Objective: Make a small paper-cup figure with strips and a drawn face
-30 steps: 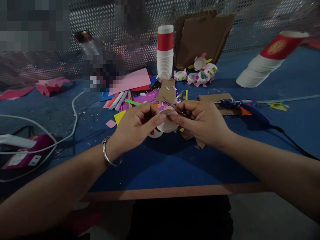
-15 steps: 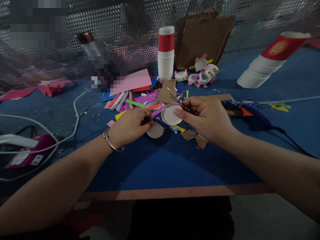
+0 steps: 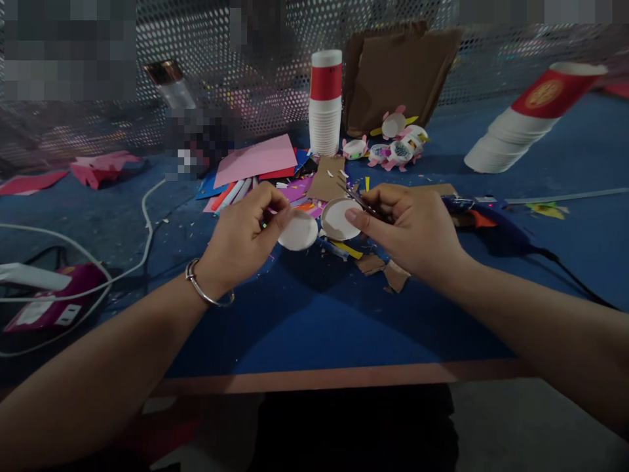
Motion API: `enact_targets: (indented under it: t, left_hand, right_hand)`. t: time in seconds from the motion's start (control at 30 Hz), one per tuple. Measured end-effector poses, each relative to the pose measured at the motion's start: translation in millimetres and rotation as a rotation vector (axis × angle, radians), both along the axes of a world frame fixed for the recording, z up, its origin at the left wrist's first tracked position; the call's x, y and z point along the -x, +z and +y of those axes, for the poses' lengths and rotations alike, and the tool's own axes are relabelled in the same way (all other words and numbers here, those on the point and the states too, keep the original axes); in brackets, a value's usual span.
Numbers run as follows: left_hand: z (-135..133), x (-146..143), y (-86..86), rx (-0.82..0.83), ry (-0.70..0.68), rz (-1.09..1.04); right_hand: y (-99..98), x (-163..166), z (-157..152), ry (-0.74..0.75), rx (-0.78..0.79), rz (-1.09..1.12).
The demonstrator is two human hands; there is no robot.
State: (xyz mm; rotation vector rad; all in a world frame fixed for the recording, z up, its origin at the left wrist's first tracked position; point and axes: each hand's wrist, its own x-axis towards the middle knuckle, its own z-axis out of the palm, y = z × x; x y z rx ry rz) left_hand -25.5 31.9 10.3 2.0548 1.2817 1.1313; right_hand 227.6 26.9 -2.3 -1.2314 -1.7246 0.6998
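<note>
Between its thumb and fingers, my left hand [image 3: 250,226] pinches a flat white paper disc [image 3: 298,231] by its left edge. My right hand [image 3: 410,226] is closed on a pair of scissors [image 3: 361,198], whose blades point up and to the left. Under the right thumb it also grips a shallow white cup bottom [image 3: 339,221] with a raised rim. The two round pieces are close side by side above the blue table. Scraps of cardboard [image 3: 396,275] and a yellow paper strip [image 3: 348,249] lie just below the right hand.
Behind my hands are a stack of paper cups [image 3: 325,118], small paper turtles [image 3: 398,152] and pink paper [image 3: 260,159]. A leaning cup stack [image 3: 515,131] stands at the right, near a blue glue gun [image 3: 501,219]. A white cable [image 3: 146,216] winds along the left.
My left hand has lifted the paper disc off the table and tilted it up beside the cup bottom. My right hand has stayed nearly in place with the scissors and the cup bottom.
</note>
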Motion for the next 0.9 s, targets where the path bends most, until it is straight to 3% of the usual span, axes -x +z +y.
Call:
enact_targets:
  t: [0.1, 0.23, 0.43, 0.9]
  left_hand:
    - [-5, -6, 2.2, -0.036, 0.038, -0.09]
    - [-11, -17, -5.7, -0.057, -0.068, -0.076]
    - [-4, -21, -18.7, -0.295, -0.132, 0.065]
    - [-5, -16, -11.9, -0.434, -0.021, 0.236]
  right_hand:
    - [-1.5, 2, 0, 0.028, 0.06, 0.023]
    - [-2.3, 8, -3, 0.121, 0.193, 0.148]
    - [-0.9, 11, -8, 0.298, 0.322, 0.328]
    - [-0.2, 11, -12, 0.338, 0.328, 0.385]
